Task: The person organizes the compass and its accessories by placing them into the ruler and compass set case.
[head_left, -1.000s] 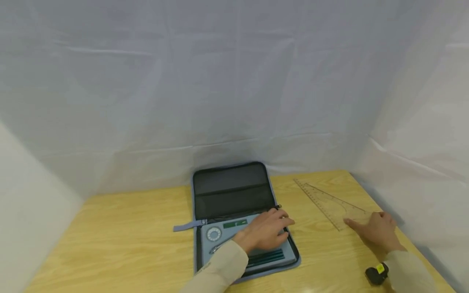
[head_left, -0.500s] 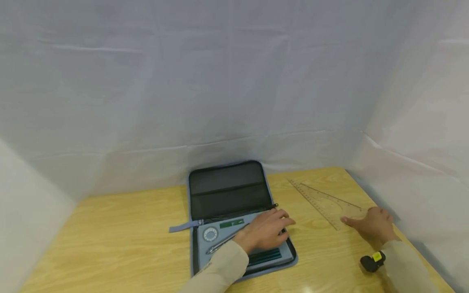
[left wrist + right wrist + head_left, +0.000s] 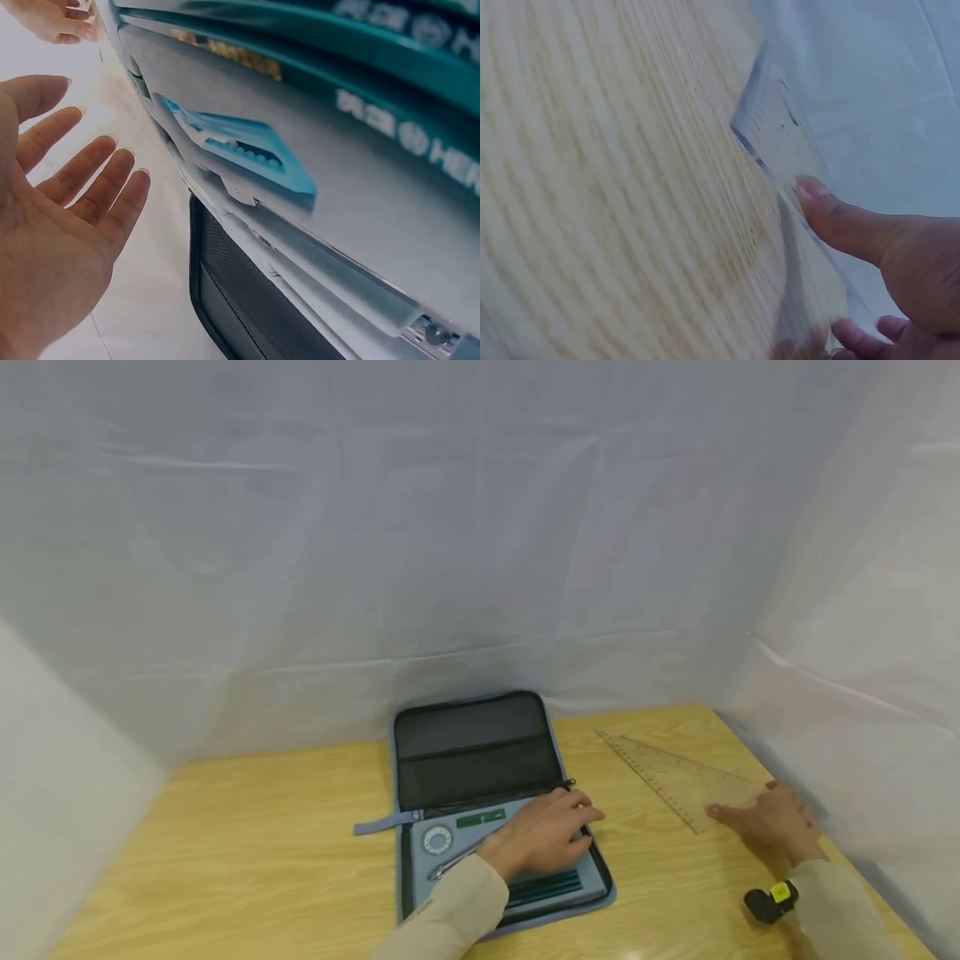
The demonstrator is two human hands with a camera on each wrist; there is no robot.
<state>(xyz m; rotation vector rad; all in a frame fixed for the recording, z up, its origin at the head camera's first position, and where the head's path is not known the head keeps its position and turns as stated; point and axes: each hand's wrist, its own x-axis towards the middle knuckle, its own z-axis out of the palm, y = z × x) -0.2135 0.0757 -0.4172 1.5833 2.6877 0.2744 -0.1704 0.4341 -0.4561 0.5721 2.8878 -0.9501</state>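
Fingers of right hand [image 3: 780, 820], thumb set apart, grip clear set square [image 3: 693, 789] by its right end, right of unfolded case [image 3: 472, 727] on tabletop [image 3: 285, 843]; left hand [image 3: 542, 833] relaxed over case, holding nothing. Barely any shift since a second ago: handling seems paused.

From my head view, the left hand [image 3: 542, 832] hides the blue plastic piece [image 3: 298, 166] and one end of the metal tool [image 3: 447, 865]; a sleeve [image 3: 459, 906] partly covers the pencils [image 3: 551, 887]. The right hand [image 3: 776, 822] masks a corner of the triangle ruler [image 3: 647, 770], whose numbers I can't read. In my left wrist view, the pencils' lettering runs off the edge.
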